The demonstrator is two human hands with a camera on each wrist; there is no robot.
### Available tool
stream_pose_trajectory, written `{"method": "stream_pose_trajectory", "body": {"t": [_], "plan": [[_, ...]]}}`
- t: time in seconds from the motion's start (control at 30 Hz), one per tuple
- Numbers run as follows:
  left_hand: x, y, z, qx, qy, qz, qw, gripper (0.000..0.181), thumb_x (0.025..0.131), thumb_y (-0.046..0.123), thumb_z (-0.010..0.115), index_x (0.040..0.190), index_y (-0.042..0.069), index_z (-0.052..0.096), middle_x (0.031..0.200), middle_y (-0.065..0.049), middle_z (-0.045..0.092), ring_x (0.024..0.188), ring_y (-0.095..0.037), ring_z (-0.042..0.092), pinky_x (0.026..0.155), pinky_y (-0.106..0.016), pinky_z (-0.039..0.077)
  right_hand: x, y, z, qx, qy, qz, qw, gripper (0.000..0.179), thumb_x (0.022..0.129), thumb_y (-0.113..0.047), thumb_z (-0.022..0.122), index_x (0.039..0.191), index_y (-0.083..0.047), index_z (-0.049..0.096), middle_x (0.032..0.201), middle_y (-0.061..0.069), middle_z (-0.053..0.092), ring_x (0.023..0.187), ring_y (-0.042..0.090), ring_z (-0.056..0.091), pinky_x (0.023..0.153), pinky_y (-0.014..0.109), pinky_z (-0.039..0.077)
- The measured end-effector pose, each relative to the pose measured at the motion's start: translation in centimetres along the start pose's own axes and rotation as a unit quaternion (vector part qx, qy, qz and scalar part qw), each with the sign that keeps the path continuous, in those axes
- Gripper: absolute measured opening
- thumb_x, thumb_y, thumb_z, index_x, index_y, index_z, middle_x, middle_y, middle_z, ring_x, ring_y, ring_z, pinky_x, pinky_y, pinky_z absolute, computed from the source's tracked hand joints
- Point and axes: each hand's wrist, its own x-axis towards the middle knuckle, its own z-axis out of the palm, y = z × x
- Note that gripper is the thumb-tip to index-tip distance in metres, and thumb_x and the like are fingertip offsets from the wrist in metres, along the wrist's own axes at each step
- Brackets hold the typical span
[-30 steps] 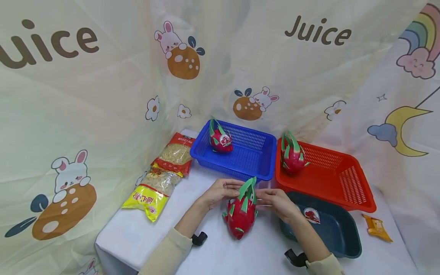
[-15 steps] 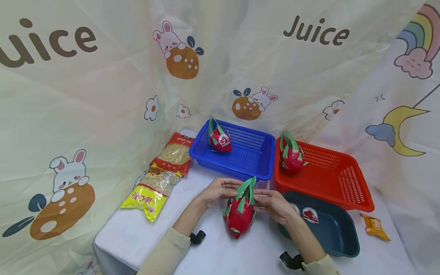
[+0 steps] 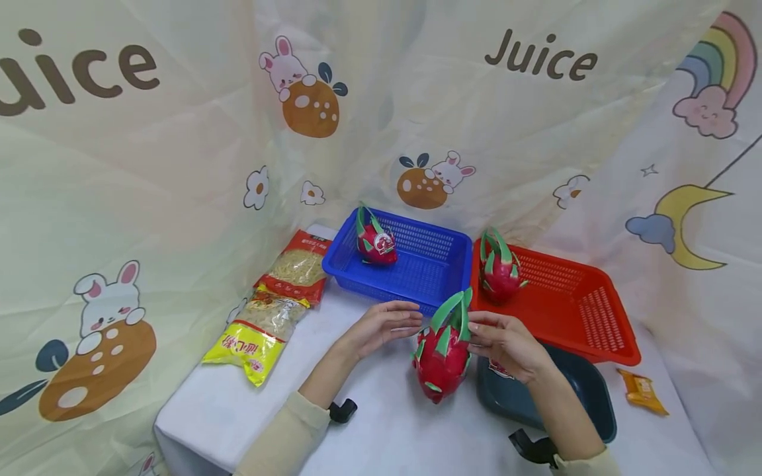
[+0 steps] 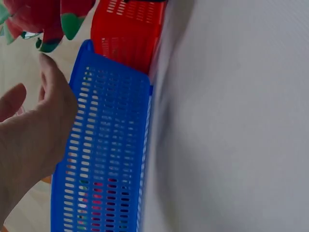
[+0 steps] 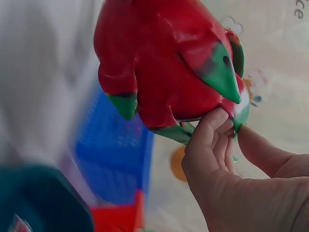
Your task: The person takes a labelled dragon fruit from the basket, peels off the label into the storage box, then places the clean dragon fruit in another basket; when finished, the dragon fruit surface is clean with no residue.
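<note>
A red dragon fruit with green leaf tips (image 3: pixel 442 363) is held over the white table, its leafy end toward the baskets. My right hand (image 3: pixel 506 340) pinches it by a leaf near that end; the right wrist view shows thumb and fingers on a green tip of the fruit (image 5: pixel 159 63). To the fruit's left, my left hand (image 3: pixel 381 327) has its fingers extended and holds nothing. In the left wrist view a small gap separates the left hand (image 4: pixel 38 130) from the fruit (image 4: pixel 43 17). A round sticker on the fruit is mostly hidden.
Behind are a blue basket (image 3: pixel 425 271) with one dragon fruit (image 3: pixel 376 246) and a red basket (image 3: pixel 565 317) with another (image 3: pixel 501 274). A dark teal basin (image 3: pixel 586 403) stands at right, near an orange packet (image 3: pixel 643 391). Food bags, yellow (image 3: pixel 247 347) and red (image 3: pixel 303 254), lie left.
The dragon fruit has risen and moved right with my right hand. My left hand has come away from it and stayed about where it was.
</note>
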Motion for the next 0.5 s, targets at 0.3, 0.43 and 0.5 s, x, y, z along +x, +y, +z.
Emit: {"method": "stream_pose_trajectory", "body": {"t": [0.3,0.43,0.5], "plan": [[1.8,-0.1,3.1,-0.058,-0.008,-0.035,0.9976,0.049,0.110,0.015,0.047,0.149,-0.013,0.044,0.144,-0.029,0.057,0.139,-0.047,0.051,0.113,-0.056,0.042,-1.9,-5.3,-4.7,0.021,0.034,-0.055,0.9977,0.028,0.109,-0.006,0.051,0.120,-0.013,0.077,0.107,0.003,0.079,0.095,0.019,0.076,0.088,0.036,0.062],[3.1,-0.9,4.7,-0.075,-0.028,-0.050,0.9956,0.049,0.109,0.011,0.048,0.151,-0.014,0.041,0.150,-0.032,0.050,0.141,-0.050,0.046,0.115,-0.056,0.040,-2.1,-7.1,-7.2,0.039,0.075,-0.053,0.9950,0.027,0.108,-0.008,0.054,0.116,-0.014,0.079,0.104,0.002,0.079,0.091,0.018,0.077,0.085,0.034,0.063],[3.7,-1.4,5.4,-0.088,-0.034,-0.058,0.9938,0.049,0.108,0.009,0.048,0.151,-0.014,0.041,0.152,-0.033,0.047,0.142,-0.050,0.045,0.117,-0.057,0.036,-2.1,-7.7,-8.5,0.047,0.094,-0.049,0.9933,0.025,0.108,-0.010,0.056,0.114,-0.015,0.080,0.104,0.000,0.079,0.092,0.018,0.076,0.084,0.032,0.063]]}}
